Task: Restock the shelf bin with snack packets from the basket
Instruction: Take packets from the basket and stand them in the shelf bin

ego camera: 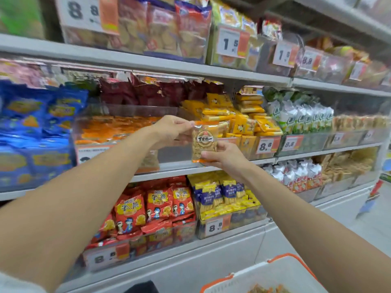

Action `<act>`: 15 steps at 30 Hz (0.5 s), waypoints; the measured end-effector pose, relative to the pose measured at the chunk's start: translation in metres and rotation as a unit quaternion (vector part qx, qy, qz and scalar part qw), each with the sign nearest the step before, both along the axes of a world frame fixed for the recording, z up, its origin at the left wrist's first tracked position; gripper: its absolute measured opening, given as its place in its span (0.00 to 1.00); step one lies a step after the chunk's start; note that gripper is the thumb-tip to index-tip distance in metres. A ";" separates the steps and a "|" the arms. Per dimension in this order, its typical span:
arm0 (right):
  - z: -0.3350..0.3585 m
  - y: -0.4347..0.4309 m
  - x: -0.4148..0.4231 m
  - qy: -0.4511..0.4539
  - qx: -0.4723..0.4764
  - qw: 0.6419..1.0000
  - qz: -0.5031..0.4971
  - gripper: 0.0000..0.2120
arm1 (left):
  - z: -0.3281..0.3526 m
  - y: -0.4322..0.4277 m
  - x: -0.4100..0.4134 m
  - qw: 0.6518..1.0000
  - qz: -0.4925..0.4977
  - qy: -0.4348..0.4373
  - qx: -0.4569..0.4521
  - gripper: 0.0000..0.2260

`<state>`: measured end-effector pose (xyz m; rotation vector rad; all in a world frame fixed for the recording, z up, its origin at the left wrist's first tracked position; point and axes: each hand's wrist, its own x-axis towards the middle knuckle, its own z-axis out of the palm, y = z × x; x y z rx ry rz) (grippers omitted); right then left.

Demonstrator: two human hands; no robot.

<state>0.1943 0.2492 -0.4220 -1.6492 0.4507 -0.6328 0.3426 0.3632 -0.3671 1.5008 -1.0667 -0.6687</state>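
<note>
A small clear snack packet point(204, 141) with orange ends and a round label is held upright in front of the middle shelf. My left hand point(171, 130) pinches its top left corner. My right hand point(224, 155) pinches its bottom edge from below. Just behind and left of the packet stands a clear shelf bin point(127, 113) holding matching orange packets. The white basket point(273, 275) with orange rim sits at the bottom right, a few packets showing inside.
Shelves run across the view, packed with bins: blue bags point(36, 127) at left, yellow packets point(249, 121) right of the held packet, red bags point(156, 206) and purple-yellow packs point(224, 195) below. Price tags hang on bin fronts. Floor shows at the far right.
</note>
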 end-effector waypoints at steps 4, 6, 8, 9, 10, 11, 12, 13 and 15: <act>0.030 0.003 0.057 -0.024 -0.026 0.999 0.002 0.14 | 0.023 -0.003 0.044 0.997 0.062 0.003 -0.040 0.11; 0.044 0.000 0.087 -0.028 -0.042 0.999 0.004 0.12 | 0.034 -0.005 0.071 0.995 0.087 -0.007 -0.052 0.10; 0.053 -0.006 0.117 -0.014 -0.065 0.998 -0.006 0.11 | 0.042 -0.008 0.101 0.993 0.103 -0.015 -0.050 0.08; 0.055 -0.011 0.133 -0.005 -0.078 0.997 -0.007 0.11 | 0.044 -0.010 0.115 0.993 0.110 -0.018 -0.045 0.09; 0.057 -0.017 0.148 0.004 -0.090 0.996 -0.006 0.10 | 0.046 -0.014 0.130 0.992 0.117 -0.020 -0.038 0.10; 0.057 -0.024 0.162 0.013 -0.109 0.994 -0.009 0.09 | 0.047 -0.019 0.143 0.991 0.126 -0.025 -0.030 0.10; 0.059 -0.030 0.176 0.026 -0.133 0.991 -0.016 0.10 | 0.047 -0.025 0.155 0.989 0.139 -0.041 -0.021 0.08; 0.059 -0.038 0.189 0.046 -0.161 0.986 -0.025 0.12 | 0.047 -0.031 0.166 0.985 0.158 -0.072 -0.007 0.06; 0.058 -0.053 0.212 0.137 -0.231 0.963 -0.022 0.18 | 0.040 -0.043 0.189 0.966 0.191 -0.173 0.034 0.04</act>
